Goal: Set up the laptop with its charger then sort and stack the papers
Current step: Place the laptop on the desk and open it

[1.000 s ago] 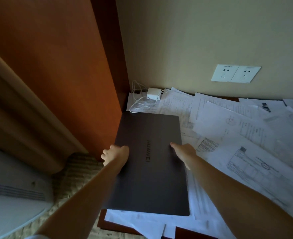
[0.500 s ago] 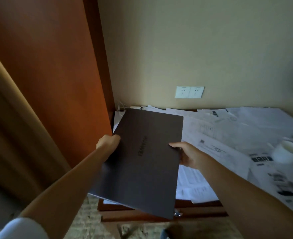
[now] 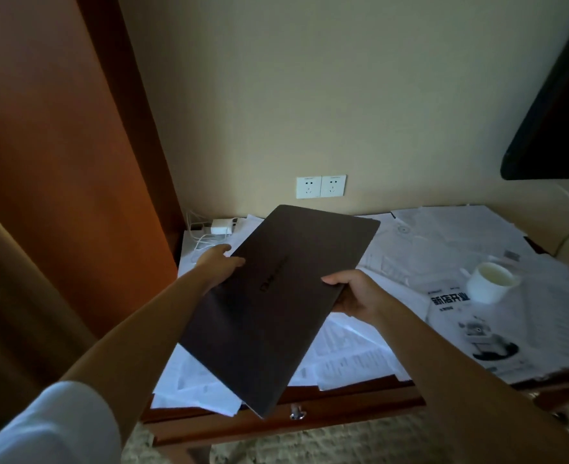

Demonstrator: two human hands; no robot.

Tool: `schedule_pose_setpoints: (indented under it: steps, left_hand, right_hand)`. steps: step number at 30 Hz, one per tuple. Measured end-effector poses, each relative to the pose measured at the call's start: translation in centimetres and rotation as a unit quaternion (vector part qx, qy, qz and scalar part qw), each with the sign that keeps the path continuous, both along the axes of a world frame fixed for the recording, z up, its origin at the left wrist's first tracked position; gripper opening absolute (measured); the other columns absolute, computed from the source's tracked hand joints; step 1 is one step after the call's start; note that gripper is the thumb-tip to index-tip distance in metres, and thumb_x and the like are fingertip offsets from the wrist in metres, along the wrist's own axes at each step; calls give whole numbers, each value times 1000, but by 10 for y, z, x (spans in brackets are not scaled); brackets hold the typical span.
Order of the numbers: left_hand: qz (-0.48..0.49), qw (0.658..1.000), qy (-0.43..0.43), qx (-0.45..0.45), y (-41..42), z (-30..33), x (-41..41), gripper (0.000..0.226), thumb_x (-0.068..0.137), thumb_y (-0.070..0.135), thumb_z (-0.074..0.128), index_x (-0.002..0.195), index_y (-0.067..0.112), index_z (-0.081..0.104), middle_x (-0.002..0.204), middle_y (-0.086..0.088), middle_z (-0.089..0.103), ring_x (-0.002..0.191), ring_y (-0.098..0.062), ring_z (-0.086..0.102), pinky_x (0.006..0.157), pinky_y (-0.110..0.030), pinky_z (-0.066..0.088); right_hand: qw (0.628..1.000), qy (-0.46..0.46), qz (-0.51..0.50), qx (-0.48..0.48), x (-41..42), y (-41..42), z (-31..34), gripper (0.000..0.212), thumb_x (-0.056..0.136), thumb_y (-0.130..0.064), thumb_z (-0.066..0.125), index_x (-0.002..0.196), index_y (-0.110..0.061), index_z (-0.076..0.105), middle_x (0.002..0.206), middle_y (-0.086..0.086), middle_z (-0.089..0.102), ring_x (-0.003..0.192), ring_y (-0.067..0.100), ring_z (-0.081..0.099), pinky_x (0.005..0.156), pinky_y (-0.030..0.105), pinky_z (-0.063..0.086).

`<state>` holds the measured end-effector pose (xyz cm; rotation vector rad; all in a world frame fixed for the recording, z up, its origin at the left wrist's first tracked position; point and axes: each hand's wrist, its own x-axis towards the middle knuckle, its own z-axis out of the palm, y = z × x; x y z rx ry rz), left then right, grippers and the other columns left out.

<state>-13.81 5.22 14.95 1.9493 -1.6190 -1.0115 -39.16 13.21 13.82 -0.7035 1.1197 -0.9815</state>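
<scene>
A closed dark grey laptop (image 3: 276,306) is held in the air above the desk, turned diagonally with its far corner toward the wall. My left hand (image 3: 218,262) grips its left edge and my right hand (image 3: 353,293) grips its right edge. The white charger brick (image 3: 222,226) with its coiled white cable (image 3: 202,241) lies in the desk's back left corner, beside the laptop's far edge. Loose printed papers (image 3: 444,242) cover the desktop, some under the laptop and hanging over the front edge.
A double wall socket (image 3: 321,186) sits just above the desk. A white cup (image 3: 489,287) stands on the papers at right. An orange-brown cabinet side (image 3: 59,162) bounds the desk at left. A dark screen (image 3: 554,122) hangs upper right. The wooden desk front (image 3: 343,406) has a drawer knob.
The laptop lay flat on the papers with both hands on it; it has since been lifted off the desk and swung rightward into a diagonal. The view has pulled back.
</scene>
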Motion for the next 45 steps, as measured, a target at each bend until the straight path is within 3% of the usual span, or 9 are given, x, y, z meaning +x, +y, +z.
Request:
schedule_pose_setpoints:
  steps: [8, 12, 16, 19, 23, 28, 33, 38, 45]
  left_hand:
    - [161, 984, -52, 57, -1, -47, -41, 82, 82, 65, 54, 143, 13, 36, 142, -16, 44, 126, -36, 45, 105, -46, 39]
    - [340, 893, 290, 54, 9, -37, -79, 45, 85, 39, 67, 116, 11, 52, 106, -15, 61, 94, -27, 61, 86, -39, 53]
    - [322, 757, 568, 13, 23, -30, -139, 6, 90, 8, 54, 85, 7, 56, 86, -12, 58, 82, -23, 58, 72, -30, 54]
    - [267, 811, 519, -37, 21, -44, -186, 25, 77, 29, 74, 96, 21, 61, 102, -1, 62, 104, -16, 57, 90, -30, 52]
    - [202, 854, 476, -56, 16, -54, -230, 16, 85, -6, 63, 92, 8, 68, 107, -12, 69, 92, -14, 68, 98, -30, 49]
    - [267, 727, 632, 35, -16, -43, -237, 17, 87, -13, 45, 87, -5, 60, 87, -17, 66, 86, -28, 65, 80, -37, 58]
    - [239, 762, 598, 70, -48, -44, -242, 19, 89, -13, 44, 82, 0, 57, 63, -6, 70, 74, -20, 67, 60, -28, 60]
    - [241, 725, 636, 110, -65, -58, -246, 18, 84, -14, 44, 80, -4, 58, 75, -18, 67, 83, -33, 63, 70, -42, 58]
    - [232, 735, 626, 122, -68, -65, -257, 16, 86, -12, 46, 83, -2, 60, 75, -17, 70, 84, -32, 65, 73, -40, 58]
  right_hand:
    - [993, -83, -79, -10, -39, -45, -8, 15, 85, 2, 54, 95, 0, 64, 83, 17, 68, 77, 30, 68, 62, 38, 58]
    - [980, -165, -107, 7, -61, -70, -15, 14, 88, 0, 53, 99, -1, 61, 89, 18, 68, 83, 29, 66, 68, 40, 57]
    - [970, -207, -123, 36, -87, -87, -27, 11, 90, 1, 52, 97, 0, 60, 86, 18, 68, 83, 28, 66, 73, 39, 57]
    - [964, -227, -131, 42, -107, -94, -35, 13, 90, 1, 52, 101, 1, 58, 92, 20, 66, 87, 29, 64, 80, 40, 54]
    - [963, -233, -130, 39, -130, -100, -39, 22, 88, 4, 53, 110, 4, 57, 101, 23, 65, 96, 31, 64, 73, 38, 57]
    - [950, -272, -146, 58, -154, -115, -53, 28, 87, 6, 50, 114, 6, 58, 112, 23, 63, 111, 34, 60, 92, 40, 52]
    - [935, -272, -216, 71, -172, -127, -71, 18, 86, 7, 51, 101, 5, 60, 101, 20, 65, 97, 32, 64, 84, 40, 56]
    - [933, -210, -280, 85, -191, -131, -77, 6, 88, -1, 60, 93, 1, 61, 76, 14, 72, 85, 25, 66, 69, 32, 58]
    - [932, -219, -271, 95, -211, -130, -78, 5, 89, 0, 59, 93, 0, 61, 75, 14, 73, 77, 23, 70, 65, 31, 60]
